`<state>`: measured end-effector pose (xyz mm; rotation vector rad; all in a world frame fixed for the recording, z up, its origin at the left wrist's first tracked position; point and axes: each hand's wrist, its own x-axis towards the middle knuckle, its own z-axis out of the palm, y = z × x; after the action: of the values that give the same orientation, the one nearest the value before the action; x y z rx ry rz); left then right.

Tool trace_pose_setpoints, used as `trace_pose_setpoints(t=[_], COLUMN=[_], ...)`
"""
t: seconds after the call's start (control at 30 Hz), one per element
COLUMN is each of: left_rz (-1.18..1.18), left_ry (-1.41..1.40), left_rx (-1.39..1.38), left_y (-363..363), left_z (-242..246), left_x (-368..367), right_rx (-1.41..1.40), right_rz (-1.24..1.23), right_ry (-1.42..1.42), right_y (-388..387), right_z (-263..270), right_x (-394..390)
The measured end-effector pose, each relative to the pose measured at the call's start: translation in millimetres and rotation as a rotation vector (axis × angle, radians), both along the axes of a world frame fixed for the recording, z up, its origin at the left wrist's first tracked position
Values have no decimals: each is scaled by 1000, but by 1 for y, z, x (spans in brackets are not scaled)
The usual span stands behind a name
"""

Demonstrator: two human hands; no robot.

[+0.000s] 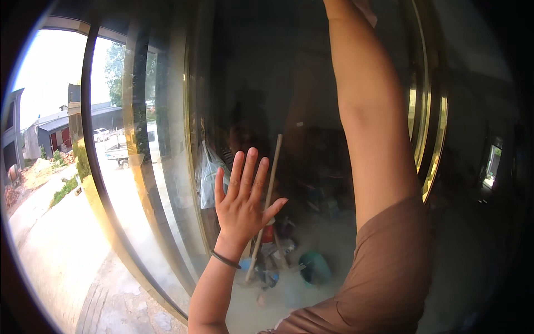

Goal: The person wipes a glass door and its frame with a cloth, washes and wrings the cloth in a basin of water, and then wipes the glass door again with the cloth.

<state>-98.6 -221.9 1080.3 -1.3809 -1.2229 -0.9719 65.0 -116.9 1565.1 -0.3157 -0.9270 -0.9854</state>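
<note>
My left hand [244, 204] is raised in the middle of the view, fingers spread and palm towards the dark glass pane [267, 50]. It appears to rest flat on the glass, with nothing held. A dark band [225, 259] circles that wrist. My right arm [371, 112], in a brown sleeve [392, 259], stretches up past the top edge, so its hand is out of view. Beside that forearm shows a small pale pink patch [367, 11], too cut off to identify. Dim reflections overlie the pane.
Gold-coloured metal frames [191, 125] border the glass at left and right. Through or in the glass appear a hanging plastic bag [210, 177], a wooden pole [273, 175] and a green bucket [315, 269]. Outside at left are sunlit paving [54, 246] and a parked white truck [119, 148].
</note>
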Motion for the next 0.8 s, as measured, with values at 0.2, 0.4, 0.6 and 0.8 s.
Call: trace_pose_setpoints(t=[0.2,0.4,0.6,0.8], left_rz=[-607,-72,-82,-96], left_ry=[-386,5,-22,-13], left_rx=[-140,44,8,1], left_y=[17,19,1,11], left_z=[-8,5,-1,-1], left_x=[-8,-11,-15,-9], right_rx=[93,238,182,-261], right_rz=[25,-10,-65,-44], right_ry=[-600,-726,-165,368], right_y=[-125,-75,11,99], right_z=[-168,-176,-68,-139], right_x=[-315,-326,-1,245])
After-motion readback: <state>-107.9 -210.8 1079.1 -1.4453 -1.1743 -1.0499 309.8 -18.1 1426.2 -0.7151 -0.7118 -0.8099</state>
